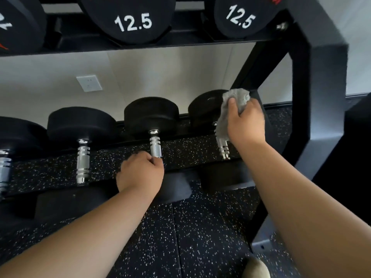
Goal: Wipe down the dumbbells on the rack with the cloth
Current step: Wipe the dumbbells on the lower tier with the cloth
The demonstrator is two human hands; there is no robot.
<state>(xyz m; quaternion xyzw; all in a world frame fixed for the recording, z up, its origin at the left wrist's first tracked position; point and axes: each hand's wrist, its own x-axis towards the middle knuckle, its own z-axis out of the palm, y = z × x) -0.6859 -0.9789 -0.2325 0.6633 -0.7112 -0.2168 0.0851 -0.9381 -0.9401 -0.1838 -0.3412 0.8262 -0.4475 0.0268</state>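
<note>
Hands both busy at the right end of the lower shelf of the black steel rack [325,87]. Right hand [246,125] clenched round a bunched grey terry cloth [234,105]. The top wad sits against the far black rubber head of the end dumbbell [202,106], and the loose tail hangs over that dumbbell's ribbed chrome handle [223,146]. Left hand [140,173] curled round the near end of the chrome handle of the neighbouring black round-headed dumbbell [151,115], just beside. It reads as a steadying grip, not a wipe.

Step in hand, as judged: cleaning the far head of the end dumbbell.

Notes for doing it well:
- Spread the cloth flatter under the palm. A tight wad touches little rubber.
- Work round the curve of the head, then draw down along the handle so the grooves get cleaned. Twist the cloth round the chrome rather than stroking one side.
- Near head sits low at the shelf's front edge and is mostly hidden; it needs its own pass.
- Heads are round, so the dumbbell may roll in its cradle. Moving the left hand to this dumbbell would probably hold it better.
- Rack upright stands close by the right knuckles, so short strokes suit.

More dumbbells lie toward the shelf's left end, and black 12.5 dumbbells [132,19] sit on the upper shelf. Cannot tell which are done.
</note>
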